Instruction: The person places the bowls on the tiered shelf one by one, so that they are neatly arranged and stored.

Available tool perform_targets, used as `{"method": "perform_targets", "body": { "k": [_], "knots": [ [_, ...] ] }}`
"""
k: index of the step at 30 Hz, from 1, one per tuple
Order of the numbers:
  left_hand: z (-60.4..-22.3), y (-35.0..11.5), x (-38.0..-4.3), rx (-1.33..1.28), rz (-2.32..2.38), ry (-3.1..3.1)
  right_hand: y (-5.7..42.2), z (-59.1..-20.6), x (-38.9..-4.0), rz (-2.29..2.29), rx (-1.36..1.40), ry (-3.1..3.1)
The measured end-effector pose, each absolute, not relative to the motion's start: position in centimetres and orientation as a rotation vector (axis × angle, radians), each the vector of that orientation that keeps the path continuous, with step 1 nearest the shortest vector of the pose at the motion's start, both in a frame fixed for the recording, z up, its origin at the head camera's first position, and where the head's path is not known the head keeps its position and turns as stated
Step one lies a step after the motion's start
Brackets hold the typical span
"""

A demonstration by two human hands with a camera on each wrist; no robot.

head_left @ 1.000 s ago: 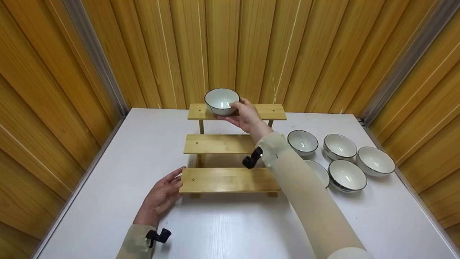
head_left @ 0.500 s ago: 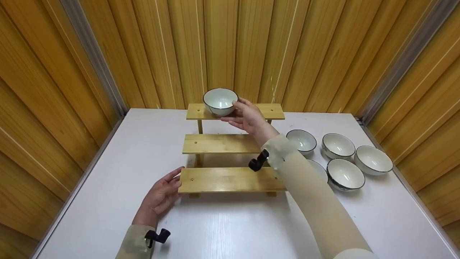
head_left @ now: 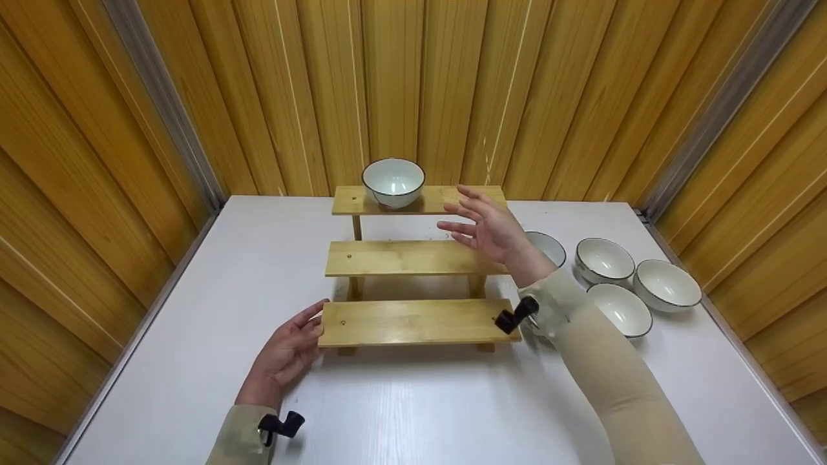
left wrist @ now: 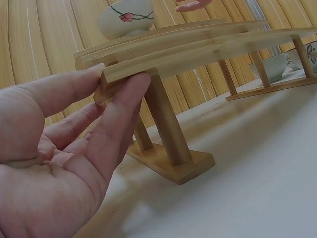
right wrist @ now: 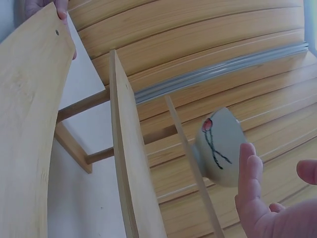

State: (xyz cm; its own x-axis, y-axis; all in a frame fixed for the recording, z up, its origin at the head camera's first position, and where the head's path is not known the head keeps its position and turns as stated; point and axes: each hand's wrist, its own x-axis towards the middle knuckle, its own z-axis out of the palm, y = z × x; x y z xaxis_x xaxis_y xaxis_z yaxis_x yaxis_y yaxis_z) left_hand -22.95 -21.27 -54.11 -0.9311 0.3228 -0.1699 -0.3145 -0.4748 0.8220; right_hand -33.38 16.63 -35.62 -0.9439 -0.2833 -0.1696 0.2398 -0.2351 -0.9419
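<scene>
A three-tier wooden display stand [head_left: 417,323] rises like steps on the table. On its top board, left of the middle, sits a white bowl [head_left: 393,187] with a dark rim; in the left wrist view the bowl [left wrist: 126,20] shows a painted red bud on a vine. My left hand [head_left: 289,354] pinches the left end of the lowest board, thumb and fingers at its corner in the left wrist view. Holding nothing, my right hand [head_left: 490,229] hovers right of the bowl with fingers spread, apart from it and over the stand's right side.
Several similar bowls [head_left: 605,258] stand on the white table [head_left: 413,407] right of the stand; my right arm partly covers some. Wood-patterned walls [head_left: 391,84] with grey metal corner posts enclose the table at the back and sides.
My right hand has let go of the bowl on the top board and drawn back to the right, its fingers opening. My left hand keeps its place on the stand.
</scene>
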Motion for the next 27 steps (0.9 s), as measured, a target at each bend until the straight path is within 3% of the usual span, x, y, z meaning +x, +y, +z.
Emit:
{"method": "perform_targets", "body": {
  "k": [27],
  "knots": [
    [-54.3,-21.5,-22.8,0.088,2.441,1.269,37.6,-38.6,-22.1,-2.365,-0.367,1.684]
  ]
}}
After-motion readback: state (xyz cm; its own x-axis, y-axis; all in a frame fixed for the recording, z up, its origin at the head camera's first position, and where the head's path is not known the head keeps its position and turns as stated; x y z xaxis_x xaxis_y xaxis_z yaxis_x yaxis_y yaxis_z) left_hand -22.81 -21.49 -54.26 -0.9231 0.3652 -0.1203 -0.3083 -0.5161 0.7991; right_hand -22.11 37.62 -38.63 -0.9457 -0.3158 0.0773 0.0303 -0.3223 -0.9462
